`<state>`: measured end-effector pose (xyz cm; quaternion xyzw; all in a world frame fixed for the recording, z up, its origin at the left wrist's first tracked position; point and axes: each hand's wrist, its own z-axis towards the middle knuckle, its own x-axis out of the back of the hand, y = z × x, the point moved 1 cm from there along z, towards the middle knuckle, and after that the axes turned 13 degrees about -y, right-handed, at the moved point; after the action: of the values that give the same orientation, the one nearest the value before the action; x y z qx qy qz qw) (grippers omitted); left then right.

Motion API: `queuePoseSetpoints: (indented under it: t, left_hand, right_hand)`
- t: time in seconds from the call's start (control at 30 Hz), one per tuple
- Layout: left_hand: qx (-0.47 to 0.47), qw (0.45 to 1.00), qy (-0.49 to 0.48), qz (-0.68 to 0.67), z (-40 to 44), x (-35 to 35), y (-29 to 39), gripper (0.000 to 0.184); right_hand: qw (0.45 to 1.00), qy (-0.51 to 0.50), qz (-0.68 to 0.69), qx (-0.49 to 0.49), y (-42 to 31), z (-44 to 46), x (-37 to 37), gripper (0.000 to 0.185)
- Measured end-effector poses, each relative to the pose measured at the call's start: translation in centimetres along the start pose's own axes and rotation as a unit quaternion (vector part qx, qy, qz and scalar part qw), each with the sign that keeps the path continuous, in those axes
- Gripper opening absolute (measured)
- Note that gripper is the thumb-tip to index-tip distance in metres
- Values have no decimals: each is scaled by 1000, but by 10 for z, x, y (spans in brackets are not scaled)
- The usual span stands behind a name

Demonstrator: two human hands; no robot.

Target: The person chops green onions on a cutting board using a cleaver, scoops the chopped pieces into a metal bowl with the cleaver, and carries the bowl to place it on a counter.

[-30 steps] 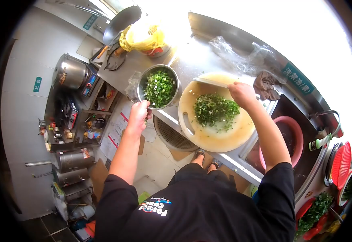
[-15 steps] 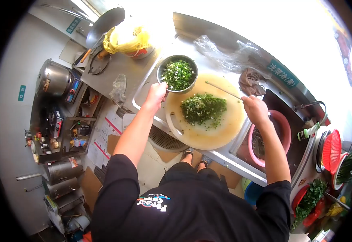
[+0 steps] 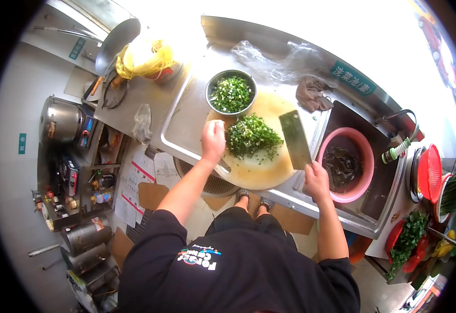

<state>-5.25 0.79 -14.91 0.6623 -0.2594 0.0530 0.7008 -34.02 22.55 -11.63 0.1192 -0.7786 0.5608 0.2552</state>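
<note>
Chopped green herbs [image 3: 253, 136] lie heaped on a round, pale yellow cutting board [image 3: 264, 175]. My left hand [image 3: 214, 140] is closed over the board's left edge, beside the heap; whatever its fingers hold is hidden. A metal bowl [image 3: 209, 94] filled with chopped green onions stands at the board's upper left edge, apart from my left hand. In my right hand [image 3: 316, 180] is the handle of a cleaver [image 3: 295, 140], its broad blade turned to the camera over the right part of the board.
To the right, a pink basin [image 3: 368, 166] with water and dark contents sits in the sink [image 3: 379, 195]. A brown cloth [image 3: 311, 94] and clear plastic bags [image 3: 275, 65] lie behind the board. A yellow bag [image 3: 144, 60] covers a container at the upper left.
The bowl now stands behind the board, and my left hand has let go of it and moved down to the board's left side. The cleaver has turned to show its broad face.
</note>
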Motion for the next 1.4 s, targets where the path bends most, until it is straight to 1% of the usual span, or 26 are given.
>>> queuePoseSetpoints:
  t: [0.03, 0.07, 0.13, 0.17, 0.23, 0.33, 0.37, 0.43, 0.57, 0.6, 0.63, 0.7, 0.73, 0.77, 0.83, 0.93, 1.0, 1.03, 1.1, 1.13, 1.17, 1.2, 1.27, 1.3, 1.37, 1.4]
  left_hand:
    - [-98, 993, 33, 56, -13, -11, 5, 30]
    - [-102, 992, 33, 69, -22, -21, 5, 30]
    - [-111, 987, 40, 113, -31, -37, -1, 38]
    - [-103, 987, 38, 115, -32, -45, -5, 45]
    - [-124, 980, 47, 148, -32, -57, -11, 55]
    - [-146, 975, 32, 165, -36, -72, -3, 65]
    - [-145, 975, 31, 164, -37, -76, 0, 65]
    - [-170, 957, 15, 233, -41, -81, 15, 67]
    - [-212, 946, 15, 247, -47, -92, 26, 60]
    - [-225, 947, 33, 229, -47, -93, 28, 46]
    - [-224, 947, 36, 229, -49, -93, 27, 46]
    - [-220, 963, 8, 156, -51, -91, 25, 32]
    - [-226, 963, 22, 145, -53, -86, 38, 23]
    - [-227, 963, 26, 146, -54, -83, 48, 23]
    - [-236, 962, 48, 127, -54, -75, 68, 22]
    - [-265, 953, 72, 123, -31, -49, 104, 20]
    - [-299, 939, 98, 140, 0, -32, 116, 19]
    - [-303, 932, 116, 159, 20, -24, 118, 17]
    - [-283, 934, 123, 179, 58, -11, 114, 15]
    - [-262, 942, 108, 182, 75, -9, 106, 15]
    - [-241, 948, 93, 186, 90, -9, 95, 15]
    - [-245, 947, 93, 187, 103, -10, 82, 15]
    - [-163, 956, -2, 244, 124, -18, 55, 22]
    - [-165, 956, -5, 242, 128, -21, 51, 22]
    - [-156, 917, 5, 368, 128, -30, 43, 36]
    - [-91, 914, -69, 390, 126, -32, 44, 51]
  right_hand:
    - [957, -69, 233, -159, 10, -8, -1, 18]
    - [957, -71, 231, -161, 18, -17, -4, 18]
    - [929, -50, 325, -172, 31, -27, -12, 25]
    - [921, -45, 347, -171, 35, -31, -19, 26]
    - [922, -51, 346, -167, 29, -34, -36, 26]
    - [928, -78, 331, -154, 14, -34, -62, 25]
    - [928, -88, 329, -152, 10, -34, -72, 25]
    - [930, -101, 304, -180, -12, -36, -86, 24]
    - [942, -127, 271, -150, -20, -44, -113, 24]
    - [943, -128, 270, -148, -23, -45, -111, 24]
    - [936, -149, 280, -153, -26, -47, -109, 25]
    - [930, -170, 288, -152, -39, -50, -101, 26]
    - [923, -170, 309, -154, -49, -55, -94, 25]
    - [915, -170, 330, -156, -56, -59, -89, 24]
    - [922, -179, 318, -134, -70, -61, -79, 23]
    - [923, -174, 325, -111, -107, -52, -60, 25]
    - [943, -195, 265, -50, -132, -22, -49, 26]
    - [943, -203, 258, -47, -145, -3, -46, 29]
    - [942, -218, 252, -25, -163, 38, -44, 30]
    - [938, -234, 255, -35, -163, 59, -47, 29]
    - [922, -242, 289, -90, -168, 73, -46, 28]
    - [913, -241, 315, -99, -168, 78, -46, 27]
    - [903, -236, 341, -108, -164, 78, -43, 26]
    - [913, -220, 328, -101, -158, 69, -39, 25]
    - [922, -205, 313, -100, -144, 46, -31, 24]
    - [929, -183, 307, -102, -134, 33, -25, 27]
